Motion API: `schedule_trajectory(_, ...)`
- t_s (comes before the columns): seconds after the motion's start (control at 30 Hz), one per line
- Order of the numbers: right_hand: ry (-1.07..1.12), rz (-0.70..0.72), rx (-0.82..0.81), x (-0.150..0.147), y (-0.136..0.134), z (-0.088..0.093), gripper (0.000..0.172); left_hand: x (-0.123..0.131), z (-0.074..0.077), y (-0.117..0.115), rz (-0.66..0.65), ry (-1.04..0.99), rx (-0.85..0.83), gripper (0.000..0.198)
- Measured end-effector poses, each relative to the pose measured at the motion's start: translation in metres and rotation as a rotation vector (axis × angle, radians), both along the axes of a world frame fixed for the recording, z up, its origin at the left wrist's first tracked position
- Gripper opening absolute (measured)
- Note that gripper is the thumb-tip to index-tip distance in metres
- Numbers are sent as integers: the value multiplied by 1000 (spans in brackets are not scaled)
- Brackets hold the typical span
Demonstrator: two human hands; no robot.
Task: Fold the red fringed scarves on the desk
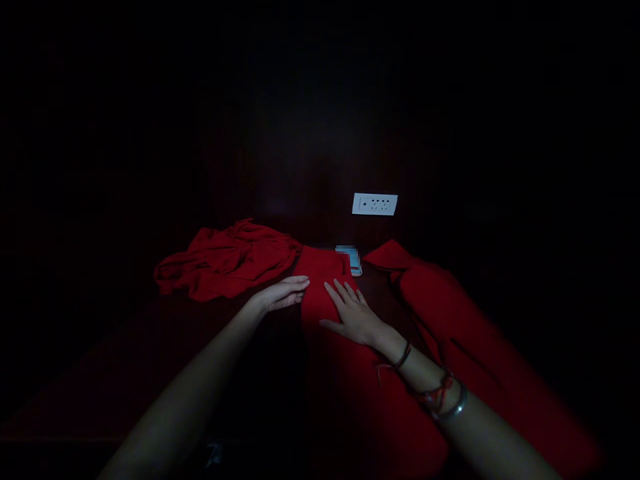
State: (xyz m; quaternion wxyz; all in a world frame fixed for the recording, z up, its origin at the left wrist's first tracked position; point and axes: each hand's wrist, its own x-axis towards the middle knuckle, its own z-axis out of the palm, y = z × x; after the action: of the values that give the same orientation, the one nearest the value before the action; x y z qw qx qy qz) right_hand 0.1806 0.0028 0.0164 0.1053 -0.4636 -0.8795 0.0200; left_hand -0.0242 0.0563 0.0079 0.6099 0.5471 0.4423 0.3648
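Observation:
A long red garment (320,373) lies stretched out in front of me, its far end narrower than its near end. My left hand (286,293) is closed at the garment's left edge, thumb and fingers pinching the cloth there. Flat on top of the same cloth rests my right hand (351,316), with its fingers spread. Its wrist wears bracelets (443,393). Just past the right fingertips sits a small light blue object (354,259), partly blurred out, so its kind is unclear.
A bunched red cloth (235,260) lies to the left. On the right, another red garment (450,307) extends towards me. The dark wooden surface (125,373) carries them all. Behind is a white wall socket (375,204). Deep shadow hides the surroundings.

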Motion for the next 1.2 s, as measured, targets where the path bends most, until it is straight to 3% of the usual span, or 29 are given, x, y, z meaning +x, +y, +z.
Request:
schedule_trajectory(0.07,25,108,74,0,-6,8,74,-9,-1,0,-27,-19,-21,19)
schedule_trajectory(0.17,47,374,203,-3,-15,16,49,-20,-2,-2,-28,-18,-50,29)
schedule_trajectory(0.23,41,535,246,-7,-21,16,36,-22,-1,-4,-50,-30,-59,35)
schedule_trajectory(0.33,-27,668,273,-14,-26,10,30,-23,1,-4,-136,-8,-14,33)
schedule_trajectory(0.53,-62,755,247,-22,-29,-4,25,-32,5,6,-257,314,249,19)
schedule_trajectory(0.8,16,780,141,-22,-35,-1,26,-40,8,14,-146,804,727,19)
schedule_trajectory(0.9,105,691,130,-18,-32,6,27,-43,9,12,21,915,841,16)
schedule_trajectory(0.97,141,498,134,-13,-28,9,34,-40,10,9,139,909,885,16)
schedule_trajectory(1.03,87,275,68,-9,-22,9,54,-32,12,6,215,869,894,21)
schedule_trajectory(1.1,-21,124,-70,-6,-18,6,73,-21,13,2,223,843,871,27)
schedule_trajectory(1.2,-116,48,-217,-5,-16,-1,78,-10,11,-4,101,840,794,29)
